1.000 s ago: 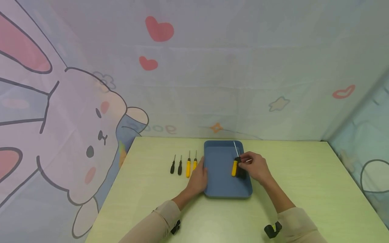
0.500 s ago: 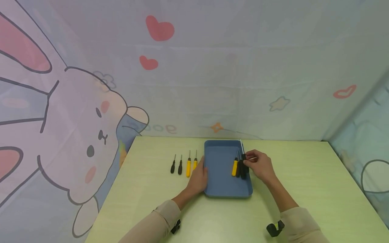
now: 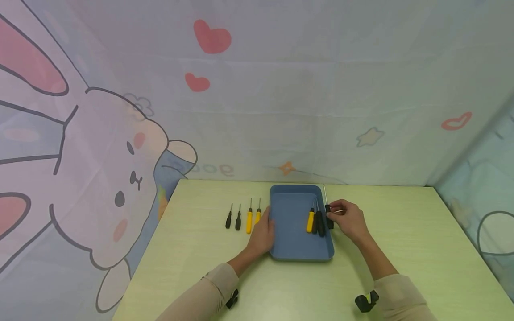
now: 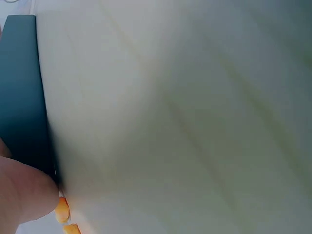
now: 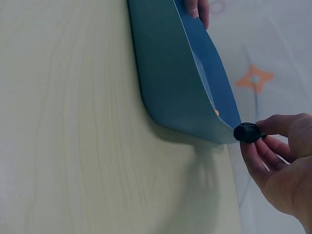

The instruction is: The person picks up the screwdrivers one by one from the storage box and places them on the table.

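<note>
A black-handled screwdriver (image 3: 329, 218) is pinched between the thumb and fingers of my right hand (image 3: 350, 220), over the right rim of the blue tray (image 3: 291, 243). Its shaft points to the back; in the right wrist view the butt of the black handle (image 5: 247, 132) faces the camera. At the tray's left wall, my left hand (image 3: 262, 235) grips the side, thumb (image 4: 29, 190) against the outside and fingertips (image 5: 193, 9) inside. A yellow-handled screwdriver (image 3: 310, 222) and two black-handled screwdrivers (image 3: 321, 225) lie side by side in the tray's right half.
Left of the tray, two small black screwdrivers (image 3: 238, 221) and two yellow screwdrivers (image 3: 249, 221) lie in a row on the pale table (image 3: 192, 249); my left hand partly covers one yellow handle. A printed cloth (image 3: 281, 111) hangs behind the table's back edge.
My right hand has moved right with the black screwdriver, from over the tray to its right rim, and the shaft has straightened. The screwdrivers inside now show more fully. My left hand has stayed put.
</note>
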The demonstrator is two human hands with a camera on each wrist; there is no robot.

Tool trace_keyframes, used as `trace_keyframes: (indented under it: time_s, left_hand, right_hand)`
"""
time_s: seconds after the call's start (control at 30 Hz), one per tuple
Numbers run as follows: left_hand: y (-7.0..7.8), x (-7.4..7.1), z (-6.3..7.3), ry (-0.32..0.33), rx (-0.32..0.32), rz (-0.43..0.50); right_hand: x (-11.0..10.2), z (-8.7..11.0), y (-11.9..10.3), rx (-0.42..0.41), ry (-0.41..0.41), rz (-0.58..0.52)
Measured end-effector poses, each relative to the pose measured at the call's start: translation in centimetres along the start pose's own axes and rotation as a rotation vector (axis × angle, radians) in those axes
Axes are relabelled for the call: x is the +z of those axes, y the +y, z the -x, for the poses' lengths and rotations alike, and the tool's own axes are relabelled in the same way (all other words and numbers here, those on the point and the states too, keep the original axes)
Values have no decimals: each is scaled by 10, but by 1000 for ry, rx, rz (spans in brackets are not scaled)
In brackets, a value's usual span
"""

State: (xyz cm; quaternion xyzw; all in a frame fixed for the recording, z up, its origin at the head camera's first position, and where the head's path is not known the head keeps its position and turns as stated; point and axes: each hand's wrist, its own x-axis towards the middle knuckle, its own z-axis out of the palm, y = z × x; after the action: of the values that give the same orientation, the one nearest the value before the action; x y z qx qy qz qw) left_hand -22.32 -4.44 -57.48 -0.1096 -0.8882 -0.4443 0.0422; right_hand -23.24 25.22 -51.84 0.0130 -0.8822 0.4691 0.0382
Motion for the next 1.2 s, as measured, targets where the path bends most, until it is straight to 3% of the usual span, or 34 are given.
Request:
trace_keyframes:
  time_s: [0.27,0.4,0.77,1.2]
  left_hand:
    - [5,-10,-5,-54,-102,225]
    - [3,-13,-7,-77,-106,300]
    - [-3,-9,-4,-75,-51,261]
    - [-5,-7,-4,-75,-51,217]
  right_hand:
    - [-4,0,8,25,-16,-11]
    - [-5,-1,12,37,-29,-11]
    - [-9,0,18,67,-78,16]
    - [-4,-1,33,80,-89,124]
